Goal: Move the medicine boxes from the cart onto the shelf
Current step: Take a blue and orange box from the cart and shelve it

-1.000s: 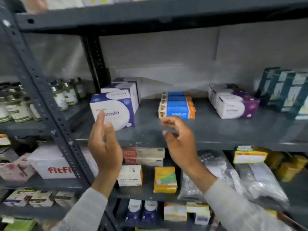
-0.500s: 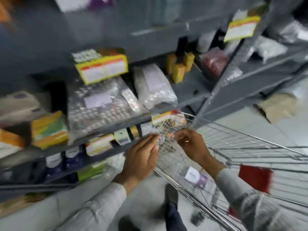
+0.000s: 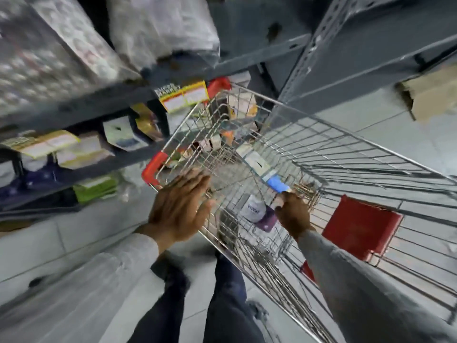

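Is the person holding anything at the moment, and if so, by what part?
The right hand, down inside the cart, seems to close on the near end of a blue box; blur leaves the grip uncertain. The left hand is open and holds nothing.

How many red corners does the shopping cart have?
2 show. One red corner is on the cart rim near the left hand; the other red corner is farther away, by the shelf. Other corners are out of view.

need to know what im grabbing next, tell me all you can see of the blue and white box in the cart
The blue and white box is a long carton, white at its far end and blue at its near end, lying tilted inside the wire cart. The right hand reaches its blue end; actual grip is unclear. Print is too blurred to read.
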`<act>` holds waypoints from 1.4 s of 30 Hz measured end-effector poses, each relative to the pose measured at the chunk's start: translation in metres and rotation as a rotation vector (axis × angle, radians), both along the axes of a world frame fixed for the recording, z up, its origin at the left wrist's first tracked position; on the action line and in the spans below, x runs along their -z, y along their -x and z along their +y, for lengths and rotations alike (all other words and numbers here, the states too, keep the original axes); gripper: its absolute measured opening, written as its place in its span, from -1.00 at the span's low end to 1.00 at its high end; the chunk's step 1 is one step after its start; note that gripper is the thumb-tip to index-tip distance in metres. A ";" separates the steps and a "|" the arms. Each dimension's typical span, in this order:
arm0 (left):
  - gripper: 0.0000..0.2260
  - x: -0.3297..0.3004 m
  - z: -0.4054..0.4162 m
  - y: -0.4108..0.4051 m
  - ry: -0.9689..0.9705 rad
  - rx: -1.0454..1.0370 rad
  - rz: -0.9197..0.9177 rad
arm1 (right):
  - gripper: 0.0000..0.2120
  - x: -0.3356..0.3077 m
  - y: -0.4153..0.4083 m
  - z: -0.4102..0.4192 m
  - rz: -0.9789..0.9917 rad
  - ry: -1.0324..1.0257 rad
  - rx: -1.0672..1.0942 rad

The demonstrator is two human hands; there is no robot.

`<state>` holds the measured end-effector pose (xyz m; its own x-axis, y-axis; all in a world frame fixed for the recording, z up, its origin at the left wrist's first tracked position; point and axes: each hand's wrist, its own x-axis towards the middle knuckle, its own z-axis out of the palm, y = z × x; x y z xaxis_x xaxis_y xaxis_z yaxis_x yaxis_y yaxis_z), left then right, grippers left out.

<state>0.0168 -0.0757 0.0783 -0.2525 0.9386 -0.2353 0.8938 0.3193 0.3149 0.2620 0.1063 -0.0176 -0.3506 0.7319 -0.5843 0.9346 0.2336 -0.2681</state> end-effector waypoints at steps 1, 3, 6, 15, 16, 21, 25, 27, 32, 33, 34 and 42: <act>-0.46 0.000 0.001 0.001 -0.002 0.003 0.000 | -0.53 0.008 0.003 0.001 0.011 -0.031 0.009; -0.45 0.001 0.000 0.001 0.003 0.001 0.003 | -0.52 0.023 0.008 0.004 0.022 -0.074 0.041; -0.44 0.002 0.000 0.001 0.002 -0.013 -0.001 | -0.51 0.044 0.010 0.013 0.026 -0.150 0.036; -0.43 0.010 -0.003 0.003 -0.039 -0.006 0.011 | -0.67 0.083 0.003 0.042 -0.072 -0.186 -0.159; -0.43 0.010 -0.003 0.003 -0.038 -0.007 0.011 | -0.71 0.075 0.004 0.040 -0.077 -0.190 -0.168; -0.39 0.005 -0.004 0.001 0.008 -0.015 0.013 | -0.77 0.023 -0.011 0.028 -0.171 -0.179 -0.156; -0.32 -0.012 -0.003 -0.002 0.094 -0.030 -0.032 | -0.80 -0.036 -0.032 0.019 -0.243 -0.141 -0.150; -0.31 -0.030 -0.005 -0.002 0.084 -0.034 -0.066 | -0.81 -0.069 -0.037 0.015 -0.234 -0.174 -0.161; -0.28 -0.096 -0.017 0.013 -0.043 -0.060 -0.051 | -0.74 -0.169 -0.007 -0.006 -0.085 -0.389 -0.217; -0.28 -0.113 -0.020 0.019 -0.080 -0.072 -0.050 | -0.73 -0.191 0.004 -0.011 -0.021 -0.443 -0.223; -0.29 -0.131 -0.023 0.026 -0.125 -0.088 -0.048 | -0.73 -0.215 0.017 -0.017 0.045 -0.497 -0.225; -0.44 -0.302 -0.081 0.085 -0.736 -0.152 0.216 | -0.55 -0.409 0.130 -0.065 0.498 -0.807 -0.317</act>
